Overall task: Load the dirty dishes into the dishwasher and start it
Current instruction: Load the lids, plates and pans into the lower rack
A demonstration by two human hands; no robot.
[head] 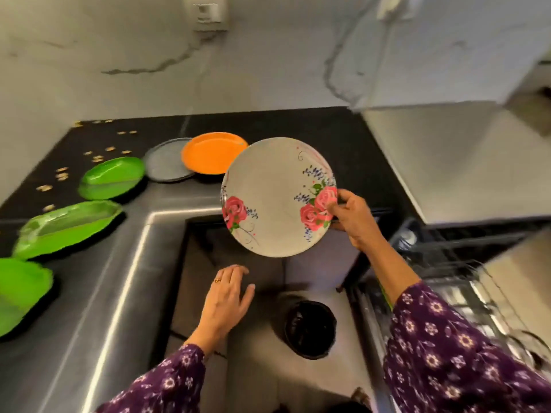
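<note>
Grip: right hand (351, 216) pinches the floral plate (274, 198) at its rim. The thumb lies across the printed roses and the other fingers are behind the plate, out of sight. The plate is in the air, tilted face-up toward the camera, and extends away from the grip toward the counter (298, 126). It touches nothing else.

Left hand (226, 299): below the plate, on the far side from the grip. Fingers are straight and loosely spread and it holds nothing.

Progress (judged): early to middle of loading.
- One plate is in hand and not yet racked.
- The dishwasher rack (465, 281) is pulled out below the grip, just past the right forearm, so the machine appears to be open already.
- Waiting on the counter beyond the held plate: orange plate (211, 153), overlapping a grey plate (164, 165).
- Farther from the grip: three green dishes (113, 177), (65, 228), (21, 293).
- Left to do: rack this plate, move the other five, close the door, start the cycle.

Hidden or unclear:
- The rack is motion-blurred and partly covered by the right sleeve. I cannot tell what is already loaded in it.
- A curved, glassy shape (527, 344) sits at the rack's near end. I cannot identify it.
- The nearest green dish is cut off by the frame edge.
- No dishwasher controls or door are visible.
- Small pale bits (62, 174) are scattered on the counter near the green dishes, too small to name.
- A dark round bin (310, 326) stands on the floor below the plate. Its contents are unreadable.
</note>
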